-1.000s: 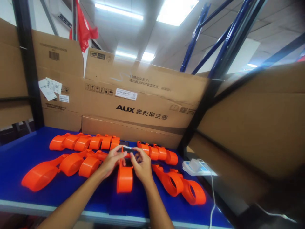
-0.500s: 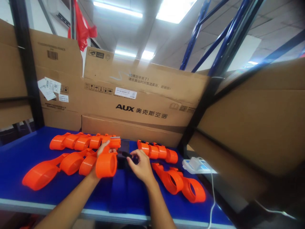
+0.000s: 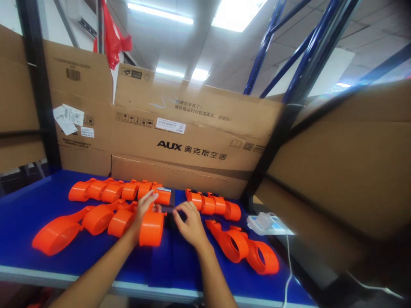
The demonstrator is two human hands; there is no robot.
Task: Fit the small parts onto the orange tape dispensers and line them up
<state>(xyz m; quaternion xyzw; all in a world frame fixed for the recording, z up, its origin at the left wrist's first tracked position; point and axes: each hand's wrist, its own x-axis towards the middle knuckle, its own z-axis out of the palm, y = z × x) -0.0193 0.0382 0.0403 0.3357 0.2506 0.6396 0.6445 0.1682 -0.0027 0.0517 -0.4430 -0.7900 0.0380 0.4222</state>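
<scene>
Left hand (image 3: 145, 209) has its grip closed around an orange plastic housing (image 3: 152, 226), holding it at counter (image 3: 19, 214) centre, ring end toward the near edge. Right hand (image 3: 190, 223) sits just beside it, fingers pinched narrow on a small dark part (image 3: 169, 208); can't tell exactly what it is. More orange housings (image 3: 109, 191) lie in rows left and right. Cardboard boxes (image 3: 192, 128) behind. White charger (image 3: 263, 222) at right.
</scene>
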